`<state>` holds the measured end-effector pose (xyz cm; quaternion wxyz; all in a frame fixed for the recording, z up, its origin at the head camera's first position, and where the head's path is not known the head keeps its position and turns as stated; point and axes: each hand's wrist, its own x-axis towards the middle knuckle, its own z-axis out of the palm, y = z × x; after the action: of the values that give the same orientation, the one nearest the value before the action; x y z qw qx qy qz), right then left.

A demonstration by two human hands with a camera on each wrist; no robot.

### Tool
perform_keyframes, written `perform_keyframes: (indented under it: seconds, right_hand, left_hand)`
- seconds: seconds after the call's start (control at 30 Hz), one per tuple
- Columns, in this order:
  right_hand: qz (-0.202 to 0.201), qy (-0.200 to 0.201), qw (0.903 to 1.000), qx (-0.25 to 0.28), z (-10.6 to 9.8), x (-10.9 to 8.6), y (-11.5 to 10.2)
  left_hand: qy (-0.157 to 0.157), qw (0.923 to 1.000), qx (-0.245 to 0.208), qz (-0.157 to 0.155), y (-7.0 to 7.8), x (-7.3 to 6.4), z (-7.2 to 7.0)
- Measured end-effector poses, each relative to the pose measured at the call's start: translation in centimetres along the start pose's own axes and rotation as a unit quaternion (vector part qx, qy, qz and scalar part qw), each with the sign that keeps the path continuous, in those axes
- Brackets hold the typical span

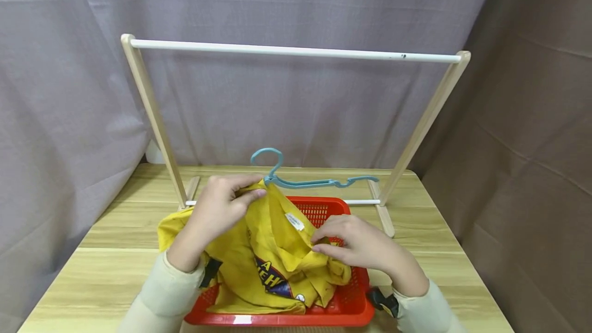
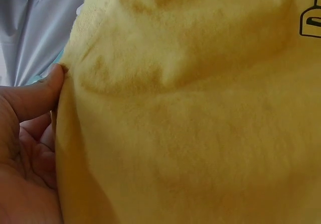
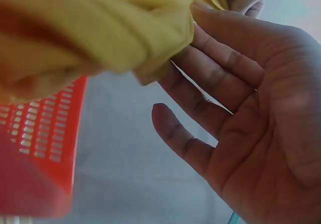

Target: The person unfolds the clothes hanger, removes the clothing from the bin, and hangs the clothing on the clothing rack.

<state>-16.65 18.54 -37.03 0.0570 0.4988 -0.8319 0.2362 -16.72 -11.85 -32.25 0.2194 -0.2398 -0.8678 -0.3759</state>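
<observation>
A yellow T-shirt [image 1: 236,256] with a dark printed patch lies bunched over a red basket [image 1: 358,317]. The blue hanger [image 1: 305,185] has its left arm hidden under the cloth, while its hook and right arm show above the collar. My left hand [image 1: 217,212] pinches the shirt's neckline beside the hanger's neck; in the left wrist view the thumb [image 2: 42,96] presses on the yellow fabric. At the other side of the collar, below the hanger's right arm, my right hand [image 1: 356,243] pinches the cloth between thumb and fingers, the little finger [image 3: 175,131] apart from it.
Behind the basket stands a clothes rack with wooden legs [image 1: 423,127] and a white top rail [image 1: 287,51]. A lower white bar [image 1: 363,202] runs just past the basket's far rim. Grey curtains [image 1: 296,107] enclose the wooden table [image 1: 430,271] at the back and sides.
</observation>
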Motion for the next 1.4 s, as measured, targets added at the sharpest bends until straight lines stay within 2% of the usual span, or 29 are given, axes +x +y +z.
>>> perform_keyframes:
  seconds: [0.27,0.47,0.57,0.67,0.8,0.9,1.1,1.23,1.4]
  right_hand:
    - [0.034,-0.009,0.9993,-0.010,-0.5,-1.4,1.3]
    - [0.039,0.000,0.9989,-0.025,-0.8,-2.0,2.3]
    - [0.028,0.024,0.9986,-0.037,-0.9,-2.4,2.8]
    - [0.004,0.069,0.9968,-0.039,-0.9,-2.7,3.5]
    - [-0.039,0.135,0.9898,-0.019,-0.8,-3.0,4.5]
    - [-0.059,0.169,0.9838,0.002,-0.8,-3.3,5.1]
    - [-0.043,0.178,0.9808,0.066,-1.2,-3.9,5.3]
    - [-0.037,0.180,0.9796,0.080,-2.0,-3.8,4.4]
    - [-0.070,0.210,0.9685,0.114,-3.1,-3.8,4.3]
  left_hand:
    - [0.009,0.9998,0.000,0.016,-0.4,-0.2,-0.7]
    - [0.022,0.9990,0.029,0.026,-0.7,-0.4,-1.2]
    - [0.019,0.9993,0.023,0.024,-0.8,-0.6,-1.3]
    - [0.014,0.9997,0.008,0.021,-0.9,-0.7,-1.5]
    - [0.005,0.9999,-0.006,0.007,-1.0,-0.8,-1.9]
    - [-0.001,0.9998,-0.019,-0.006,-1.1,-0.9,-2.3]
    - [-0.010,0.9995,-0.030,-0.006,-1.5,-1.1,-2.8]
    - [-0.022,0.9991,-0.035,-0.002,-1.6,-1.4,-3.0]
    - [-0.022,0.9994,-0.028,0.000,-1.6,-1.6,-3.2]
